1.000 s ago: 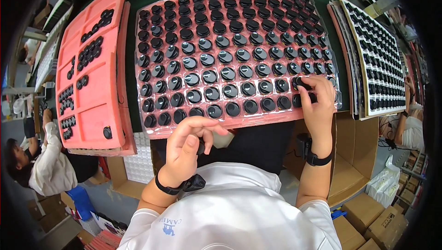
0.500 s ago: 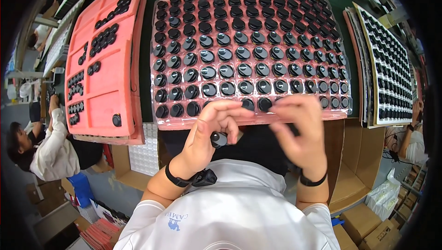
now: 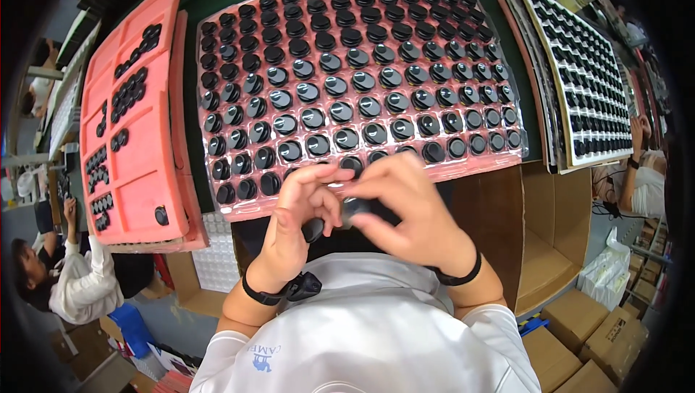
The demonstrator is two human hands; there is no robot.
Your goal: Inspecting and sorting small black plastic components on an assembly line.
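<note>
In front of me lies a clear plastic tray (image 3: pixel 515 153) on a pink sheet, filled with rows of round black parts, some with glossy tops. My left hand (image 3: pixel 293 208) is at the tray's near edge, its fingers curled around a small round black part (image 3: pixel 313 231) low in the palm. Close beside it, my right hand (image 3: pixel 405 212) is blurred by motion, thumb and forefinger brought near each other. A smeared dark shape shows between those fingertips, too blurred to name. Both hands hide a few parts in the nearest row.
At the left stands a pink foam tray (image 3: pixel 137 183) with groups of black parts. A white tray (image 3: pixel 572 129) full of black parts sits on a stack at the right. Cardboard boxes (image 3: pixel 554 248) stand below the table edge. Co-workers sit at both sides.
My right hand has moved left, close to my left hand. The view has shifted, so the trays appear farther left. The black part stays in my left hand.
</note>
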